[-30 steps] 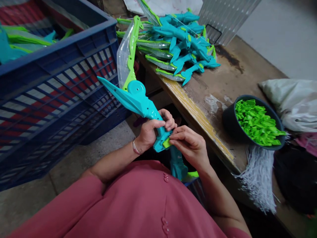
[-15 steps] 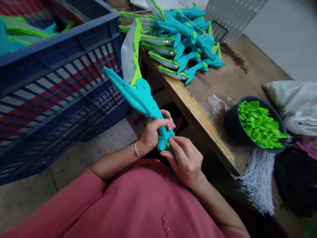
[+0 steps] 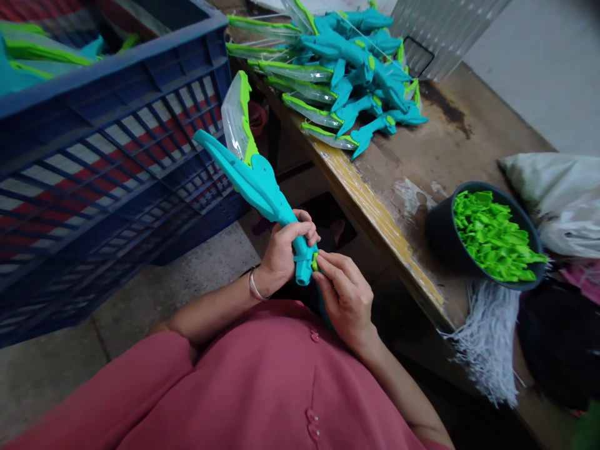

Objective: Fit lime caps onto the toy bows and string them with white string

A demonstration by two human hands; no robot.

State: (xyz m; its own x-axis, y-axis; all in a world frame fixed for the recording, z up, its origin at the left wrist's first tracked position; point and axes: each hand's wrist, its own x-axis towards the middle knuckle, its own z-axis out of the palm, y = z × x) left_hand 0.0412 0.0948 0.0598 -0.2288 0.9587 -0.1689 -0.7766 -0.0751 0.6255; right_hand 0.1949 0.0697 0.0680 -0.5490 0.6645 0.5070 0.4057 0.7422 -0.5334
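Watching remotely, I saw left fingers (image 3: 307,230) wrapped round a turquoise toy bow (image 3: 262,184) left of the tabletop (image 3: 384,159), right fingers (image 3: 336,267) pinching its green clip (image 3: 314,261), seemingly half-seated; complete-looking bows (image 3: 351,50) and a bucket (image 3: 435,228) of green pieces (image 3: 492,234) sat on the tabletop.

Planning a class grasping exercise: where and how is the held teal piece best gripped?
Probably grip the teal piece by its narrow shank, from the left, as the left hand does: it is slim enough to encircle, while the far end flares wide. That leaves the right side open, where the right hand touches the green piece.
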